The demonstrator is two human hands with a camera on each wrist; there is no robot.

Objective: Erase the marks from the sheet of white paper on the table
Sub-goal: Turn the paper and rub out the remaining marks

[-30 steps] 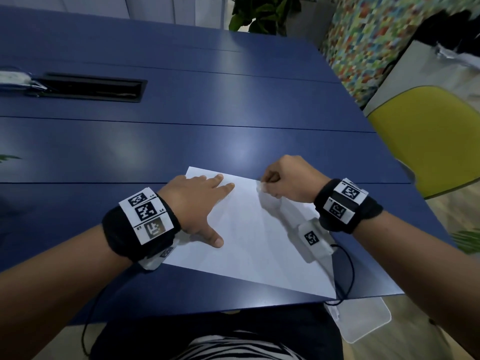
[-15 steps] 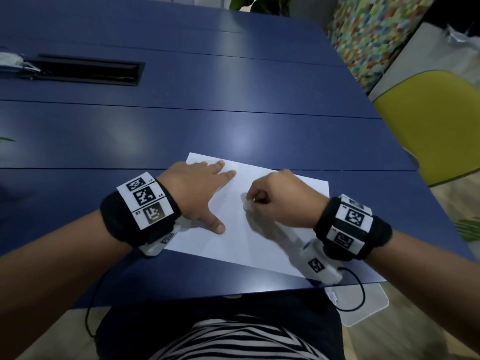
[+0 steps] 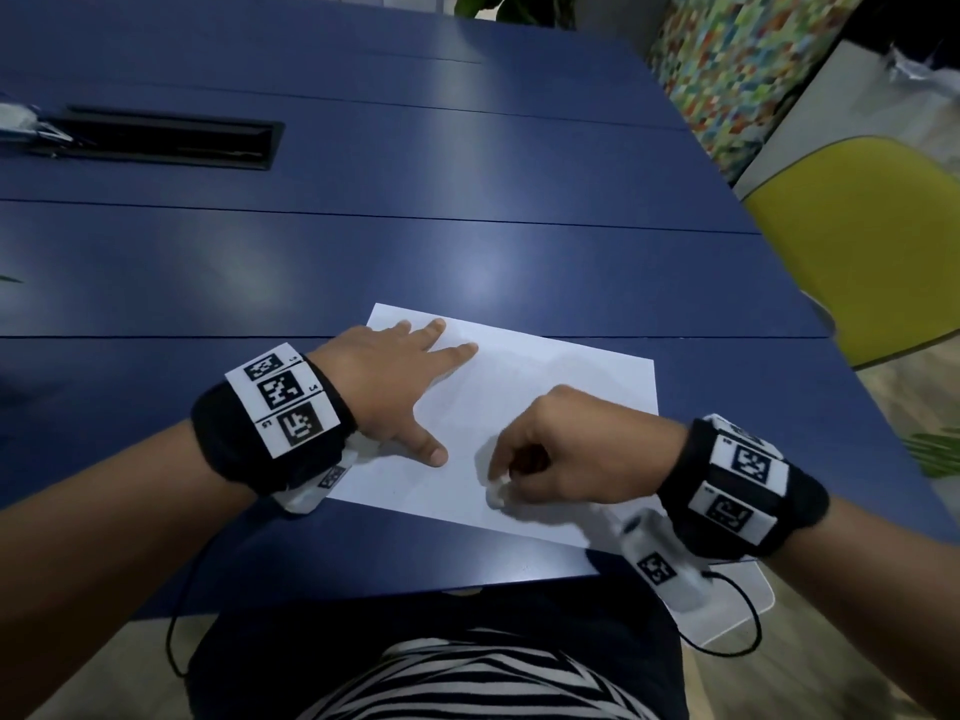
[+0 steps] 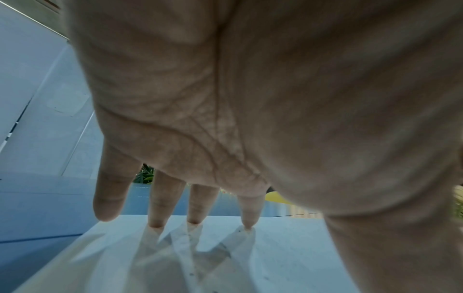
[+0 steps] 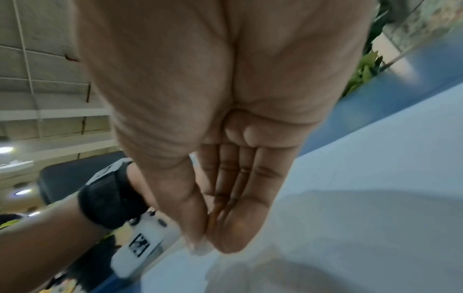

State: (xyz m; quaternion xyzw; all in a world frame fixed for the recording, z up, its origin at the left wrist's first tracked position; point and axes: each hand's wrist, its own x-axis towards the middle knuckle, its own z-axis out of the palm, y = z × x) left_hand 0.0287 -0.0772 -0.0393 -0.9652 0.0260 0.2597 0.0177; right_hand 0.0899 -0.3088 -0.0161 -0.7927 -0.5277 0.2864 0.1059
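While left hand [image 3: 387, 387] lies flat, fingers spread, pinning the paper [image 3: 545, 407] near the desk's [image 3: 467, 200] front edge, right hand [image 3: 566, 454] pinches a small white eraser [image 3: 496, 493] on the sheet's near side: mid-erasing, likely; next strokes need light pressure, paper kept pinned.

The sheet [image 3: 545, 407] lies on the bench [image 3: 415, 241] under both hands: left hand [image 3: 384, 387] flat on its left part, right hand [image 3: 576, 454] beside it, eraser [image 3: 496, 493] touching the near edge area.
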